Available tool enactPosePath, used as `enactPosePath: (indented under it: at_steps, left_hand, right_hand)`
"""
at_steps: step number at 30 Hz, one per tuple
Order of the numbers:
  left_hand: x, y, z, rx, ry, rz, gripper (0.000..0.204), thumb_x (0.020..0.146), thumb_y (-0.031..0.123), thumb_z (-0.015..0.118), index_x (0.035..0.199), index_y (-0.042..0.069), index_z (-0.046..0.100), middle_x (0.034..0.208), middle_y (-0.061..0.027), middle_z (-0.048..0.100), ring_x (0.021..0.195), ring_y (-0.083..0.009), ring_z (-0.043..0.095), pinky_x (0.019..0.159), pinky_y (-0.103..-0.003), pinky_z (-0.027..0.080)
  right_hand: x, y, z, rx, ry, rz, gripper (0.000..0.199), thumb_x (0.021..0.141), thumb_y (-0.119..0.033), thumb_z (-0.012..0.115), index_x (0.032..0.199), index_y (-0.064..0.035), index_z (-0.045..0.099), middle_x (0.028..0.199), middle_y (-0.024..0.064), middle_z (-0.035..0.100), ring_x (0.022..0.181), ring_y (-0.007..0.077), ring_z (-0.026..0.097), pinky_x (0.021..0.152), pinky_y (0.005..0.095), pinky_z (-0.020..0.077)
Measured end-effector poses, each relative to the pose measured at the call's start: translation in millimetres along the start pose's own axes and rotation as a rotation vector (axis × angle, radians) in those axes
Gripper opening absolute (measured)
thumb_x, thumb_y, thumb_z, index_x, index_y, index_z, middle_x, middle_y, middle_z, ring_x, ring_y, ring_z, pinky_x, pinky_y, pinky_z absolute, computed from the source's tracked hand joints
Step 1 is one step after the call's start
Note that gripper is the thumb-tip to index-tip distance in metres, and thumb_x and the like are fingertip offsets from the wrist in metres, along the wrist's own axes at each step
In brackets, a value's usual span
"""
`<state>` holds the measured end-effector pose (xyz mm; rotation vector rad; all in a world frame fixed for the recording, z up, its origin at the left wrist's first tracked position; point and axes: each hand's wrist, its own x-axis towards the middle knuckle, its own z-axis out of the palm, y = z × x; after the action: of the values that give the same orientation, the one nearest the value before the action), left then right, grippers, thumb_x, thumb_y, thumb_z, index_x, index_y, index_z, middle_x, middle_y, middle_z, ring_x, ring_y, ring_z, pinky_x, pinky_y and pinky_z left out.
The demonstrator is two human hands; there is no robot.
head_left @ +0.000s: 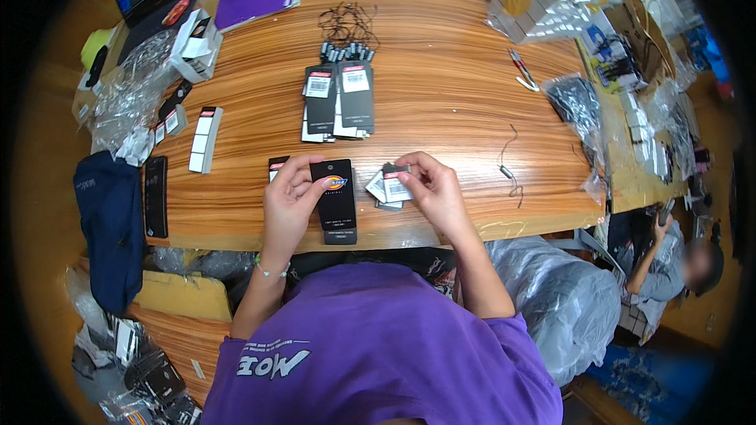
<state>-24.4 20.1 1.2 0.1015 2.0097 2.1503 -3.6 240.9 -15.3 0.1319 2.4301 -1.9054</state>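
Note:
My left hand [290,206] pinches the edge of a black hang tag [337,208], which has a hole at its top and a coloured logo. Under it another dark hang tag [341,237] sticks out at the table's front edge. My right hand [437,195] grips a small white label card [398,186] between thumb and fingers. Directly beneath that card lies a loose little pile of similar cards [378,189]. Beside my left hand, a black-and-white card [276,164] is partly covered by the fingers. Farther back are stacked grey hang tags [358,102] with black strings [346,25].
Left on the wooden table [441,71] are a white label strip stack [203,142], a black phone-like object [156,197] and a white box [197,47]. A purple pouch [258,0] lies behind. At right are one loose string [512,173], snips [523,71] and bagged goods [543,12]. Another person [661,256] sits far right.

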Motion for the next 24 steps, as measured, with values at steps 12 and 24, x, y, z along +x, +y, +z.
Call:
enactPosePath:
  at_steps: [12,24]
  left_hand:
    - [-5,-1,-3,-0.01,-0.024,-0.063,0.033,0.079,-0.008,0.059,0.11,-0.002,0.051,0.094,-0.0112,0.063,0.084,-0.011,0.06,0.073,-0.02,0.048]
    - [-10,6,25,-0.089,0.009,0.091,0.031,0.078,-0.01,0.059,0.109,-0.005,0.054,0.096,-0.0125,0.063,0.088,-0.013,0.061,0.078,-0.022,0.048]
  right_hand:
    - [1,-10,-11,0.023,-0.082,0.018,0.016,0.077,-0.001,0.064,0.093,-0.001,0.061,0.073,0.0037,0.053,0.066,0.0097,0.051,0.06,0.0234,0.0421]
    - [21,5,-85,-0.177,0.538,-0.224,0.014,0.084,-0.014,0.06,0.087,-0.0012,0.061,0.073,0.0046,0.058,0.068,0.0123,0.052,0.063,0.0274,0.0433]
